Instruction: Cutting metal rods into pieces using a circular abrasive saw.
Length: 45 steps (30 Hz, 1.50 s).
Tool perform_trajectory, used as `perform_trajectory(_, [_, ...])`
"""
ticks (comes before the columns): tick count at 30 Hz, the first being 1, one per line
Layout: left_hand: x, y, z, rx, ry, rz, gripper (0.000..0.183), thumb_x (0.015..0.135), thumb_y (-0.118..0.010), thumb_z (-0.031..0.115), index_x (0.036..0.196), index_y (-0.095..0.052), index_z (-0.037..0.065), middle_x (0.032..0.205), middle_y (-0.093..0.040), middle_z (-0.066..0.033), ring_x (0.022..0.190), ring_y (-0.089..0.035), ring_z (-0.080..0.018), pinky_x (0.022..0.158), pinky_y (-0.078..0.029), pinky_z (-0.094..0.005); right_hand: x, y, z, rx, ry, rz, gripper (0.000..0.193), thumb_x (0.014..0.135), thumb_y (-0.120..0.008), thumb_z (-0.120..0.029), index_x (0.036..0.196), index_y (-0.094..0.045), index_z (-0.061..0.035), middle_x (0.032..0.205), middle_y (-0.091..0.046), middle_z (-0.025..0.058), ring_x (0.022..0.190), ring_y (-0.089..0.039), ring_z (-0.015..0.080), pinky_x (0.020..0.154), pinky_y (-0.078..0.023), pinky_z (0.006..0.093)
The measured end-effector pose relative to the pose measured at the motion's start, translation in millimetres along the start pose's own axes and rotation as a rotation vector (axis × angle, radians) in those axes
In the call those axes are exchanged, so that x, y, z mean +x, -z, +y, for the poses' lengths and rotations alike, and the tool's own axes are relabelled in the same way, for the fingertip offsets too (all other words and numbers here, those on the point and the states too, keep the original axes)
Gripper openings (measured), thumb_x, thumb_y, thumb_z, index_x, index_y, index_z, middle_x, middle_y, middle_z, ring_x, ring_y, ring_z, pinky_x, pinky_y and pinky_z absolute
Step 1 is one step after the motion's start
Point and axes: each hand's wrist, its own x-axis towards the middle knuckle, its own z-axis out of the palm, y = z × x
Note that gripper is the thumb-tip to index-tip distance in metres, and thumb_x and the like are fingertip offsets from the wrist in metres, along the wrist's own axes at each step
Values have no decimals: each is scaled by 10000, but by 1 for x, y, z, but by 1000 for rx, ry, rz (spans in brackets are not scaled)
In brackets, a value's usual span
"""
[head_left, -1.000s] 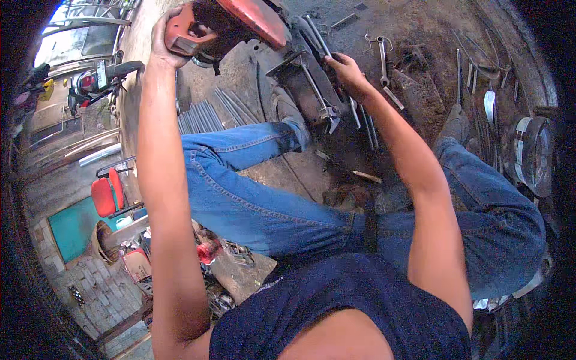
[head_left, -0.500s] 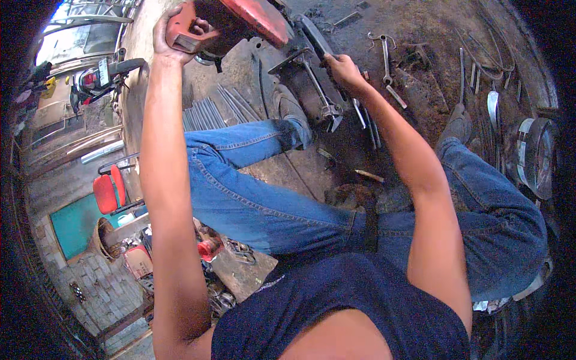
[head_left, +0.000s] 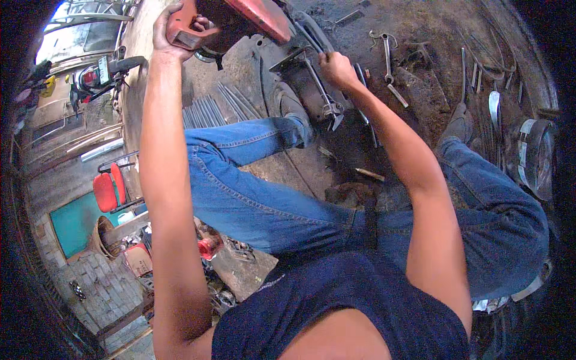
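My left hand (head_left: 171,27) grips the red handle of a red chop saw (head_left: 252,15) at the top of the view, arm stretched far out. My right hand (head_left: 336,67) is closed on a thin metal bar (head_left: 315,72) lying in the saw's dark clamp base (head_left: 300,84). My legs in blue jeans (head_left: 258,198) spread on either side of the base, and my left shoe (head_left: 294,108) rests beside it.
Bundled grey rods (head_left: 210,111) lie left of the base. Metal strips, a clamp (head_left: 387,57) and scraps litter the dirty floor to the right. A round metal drum (head_left: 537,156) stands far right. A red chair (head_left: 108,189) and a motorbike (head_left: 102,75) stand at left.
My left hand has drawn the saw handle slightly down and left. My right hand has shifted a little up along the bar on the clamp.
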Motion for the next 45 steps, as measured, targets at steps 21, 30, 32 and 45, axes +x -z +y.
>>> perform_trajectory(21, [-2, -7, 4, 123, -1, 36, 321, 802, -514, 283, 1013, -492, 44, 786, -523, -90, 655, -544, -173, 676, -518, -320, -14, -1, 11, -173, 259, 46, 202, 838, -423, -196, 904, -486, -15, 885, -544, 285, 844, -540, 453, 726, -428, 514])
perform_trajectory(30, [-10, -20, -5, 32, -63, 55, 272, 803, -530, 239, 949, -441, 27, 713, -467, -78, 586, -489, -147, 556, -472, -277, -20, 7, 4, -221, 302, 40, 189, 815, -424, -171, 840, -511, -5, 877, -576, 254, 828, -563, 431, 712, -446, 503])
perform_trajectory(32, [-6, -20, 0, 67, -39, 48, 271, 806, -528, 238, 950, -437, 27, 707, -466, -77, 577, -485, -147, 550, -466, -271, -21, 6, 4, -193, 308, 93, 171, 809, -440, -160, 836, -509, -6, 866, -575, 255, 822, -562, 434, 705, -442, 504])
perform_trajectory(45, [-2, -11, 4, 20, 25, 39, 226, 810, -515, 253, 898, -489, 47, 696, -484, -58, 567, -495, -154, 660, -486, -343, -21, 9, 8, -246, 368, 63, 171, 829, -428, -148, 920, -462, -8, 836, -560, 273, 802, -558, 447, 699, -447, 509])
